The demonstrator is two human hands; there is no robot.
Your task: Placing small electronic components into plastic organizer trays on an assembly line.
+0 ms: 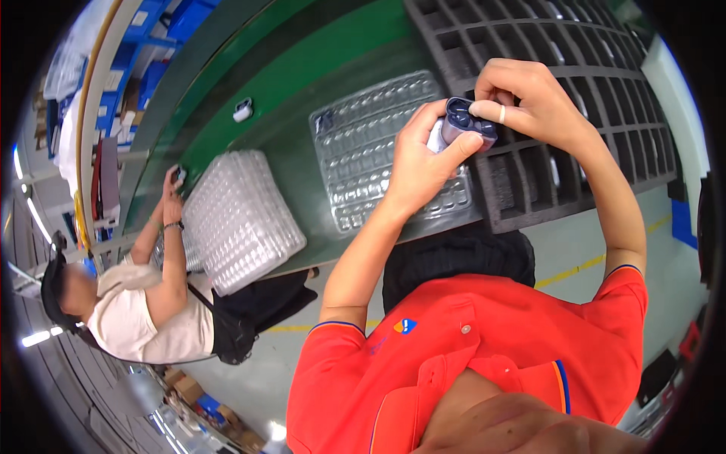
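A small earbud charging case [457, 125], its lid up and dark inside, is gripped by my left hand [417, 160] with the thumb along its near side. My right hand [535, 97] bends over the case from the right. Its thumb and forefinger close together at the dark interior, and whatever sits between them is too small to make out. Below my hands lies a clear plastic tray [352, 155] with rows of moulded hollows. A black foam tray [505, 221] divided into many deep compartments lies to the right, partly under my right hand.
A white and dark earbud case [243, 110] rests on the green bench [302, 57]. Stacked clear trays [242, 216] stand at the left by the bench edge. Further left a co-worker [151, 310] holds a small object at the bench. Blue bins [189, 21] fill shelving behind.
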